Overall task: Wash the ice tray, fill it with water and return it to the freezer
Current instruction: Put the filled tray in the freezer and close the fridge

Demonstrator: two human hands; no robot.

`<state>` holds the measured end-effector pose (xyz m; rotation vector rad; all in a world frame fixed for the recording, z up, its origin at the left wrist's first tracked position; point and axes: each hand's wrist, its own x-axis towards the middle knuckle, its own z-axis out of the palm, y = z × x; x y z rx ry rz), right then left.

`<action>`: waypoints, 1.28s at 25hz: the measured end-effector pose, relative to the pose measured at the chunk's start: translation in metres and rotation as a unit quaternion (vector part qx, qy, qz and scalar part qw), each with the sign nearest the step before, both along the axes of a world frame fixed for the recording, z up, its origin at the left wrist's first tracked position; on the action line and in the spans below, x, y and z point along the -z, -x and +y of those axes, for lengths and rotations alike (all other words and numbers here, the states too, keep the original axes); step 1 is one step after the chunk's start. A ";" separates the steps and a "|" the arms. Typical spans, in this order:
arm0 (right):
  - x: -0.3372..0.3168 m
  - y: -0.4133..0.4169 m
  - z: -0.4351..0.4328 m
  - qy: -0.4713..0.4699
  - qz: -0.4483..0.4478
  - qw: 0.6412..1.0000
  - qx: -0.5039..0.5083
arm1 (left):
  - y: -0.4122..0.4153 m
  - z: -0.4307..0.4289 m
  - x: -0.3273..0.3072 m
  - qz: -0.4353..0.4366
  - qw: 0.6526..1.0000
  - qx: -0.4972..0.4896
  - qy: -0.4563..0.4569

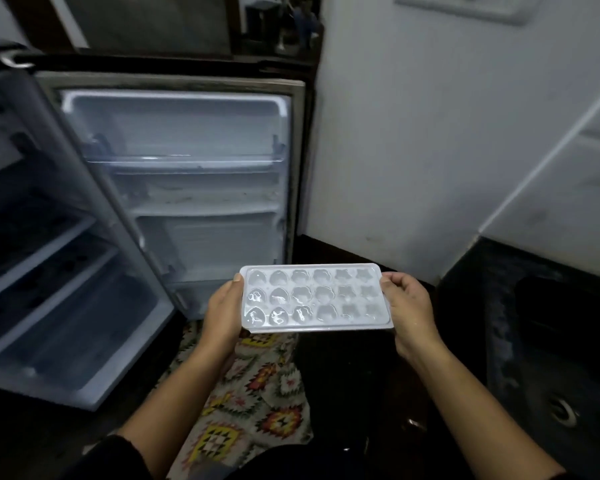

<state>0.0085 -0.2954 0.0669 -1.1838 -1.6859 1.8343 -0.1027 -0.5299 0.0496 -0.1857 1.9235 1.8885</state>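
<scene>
White plastic ice tray (316, 297), cells glinting as if already filled, sits level at lower centre, left hand (222, 313) and right hand (409, 313) gripping its short ends with curled fingers before the open fridge (194, 237), so only the freezer return seems left.

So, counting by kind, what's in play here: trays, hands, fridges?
ice tray: 1
hands: 2, the left hand and the right hand, each gripping one end of the ice tray
fridge, door open: 1
total: 4
</scene>
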 end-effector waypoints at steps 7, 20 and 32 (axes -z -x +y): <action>-0.004 0.122 -0.089 0.012 0.013 0.995 -0.101 | 0.074 -0.107 -0.006 -0.002 0.993 -0.116 -0.014; 0.003 0.340 -0.285 0.015 0.001 0.946 -0.323 | 0.176 -0.310 -0.001 0.012 0.940 -0.340 0.018; 0.016 0.524 -0.396 0.025 -0.002 0.867 -0.498 | 0.269 -0.397 0.010 0.048 0.852 -0.521 0.019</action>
